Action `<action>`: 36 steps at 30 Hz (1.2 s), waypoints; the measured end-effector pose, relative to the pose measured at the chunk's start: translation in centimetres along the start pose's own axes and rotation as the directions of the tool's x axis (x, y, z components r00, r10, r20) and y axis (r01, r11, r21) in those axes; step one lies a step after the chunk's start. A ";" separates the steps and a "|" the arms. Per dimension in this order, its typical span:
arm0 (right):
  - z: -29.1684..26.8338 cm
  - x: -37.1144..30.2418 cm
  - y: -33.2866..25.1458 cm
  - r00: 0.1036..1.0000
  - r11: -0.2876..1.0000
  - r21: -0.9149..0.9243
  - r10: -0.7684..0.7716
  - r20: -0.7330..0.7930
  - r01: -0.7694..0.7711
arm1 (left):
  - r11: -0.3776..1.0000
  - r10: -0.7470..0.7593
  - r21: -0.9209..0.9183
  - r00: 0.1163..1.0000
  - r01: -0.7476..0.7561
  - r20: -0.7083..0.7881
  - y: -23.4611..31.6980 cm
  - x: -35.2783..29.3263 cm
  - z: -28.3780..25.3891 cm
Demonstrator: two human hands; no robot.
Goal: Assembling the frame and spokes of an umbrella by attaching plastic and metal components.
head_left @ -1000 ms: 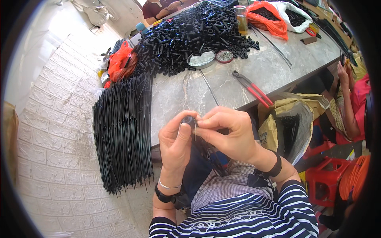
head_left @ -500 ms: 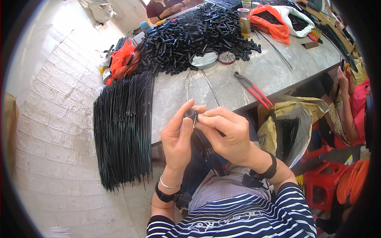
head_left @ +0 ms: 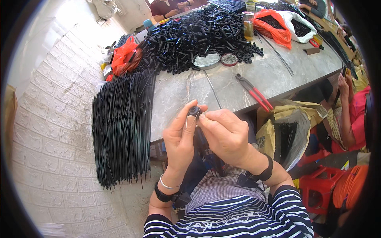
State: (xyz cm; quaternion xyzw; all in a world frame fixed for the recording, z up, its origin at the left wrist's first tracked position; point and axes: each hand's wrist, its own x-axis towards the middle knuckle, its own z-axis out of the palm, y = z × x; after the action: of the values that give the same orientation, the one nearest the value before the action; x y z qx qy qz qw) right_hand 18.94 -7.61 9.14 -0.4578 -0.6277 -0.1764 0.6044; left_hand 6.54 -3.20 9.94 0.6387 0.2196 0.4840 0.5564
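Over the table's front edge, my left hand is closed on a short black tube piece, gripped between thumb and fingers with its round end tilted up. My right hand is pinched shut against the right side of that piece. Whatever its fingertips hold is too small and covered to make out. Beyond my hands lie an oval tin of thin pale pins, a small round tin of tiny metal bits and a pair of red-handled pliers.
A big heap of black tube pieces covers the far table. Long black rods hang over its left edge. Red and white bags stand far right. An open sack and red stool are beside me; other people sit around.
Both hands have shifted very slightly to the right with the tube piece. A thin pale line, seen below the piece earlier, no longer shows there.
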 end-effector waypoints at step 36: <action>-0.5 -0.6 0.6 0.706 0.476 0.539 0.591 0.390 -0.695 | 0.940 0.122 0.295 0.977 -0.171 0.177 -0.5 3.0 -2.1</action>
State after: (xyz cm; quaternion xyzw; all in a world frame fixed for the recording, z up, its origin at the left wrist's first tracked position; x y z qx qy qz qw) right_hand 19.59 -7.88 8.50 -0.4306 -0.4718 0.3288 0.6956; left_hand 6.14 0.41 10.41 0.7683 0.2002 0.4324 0.4274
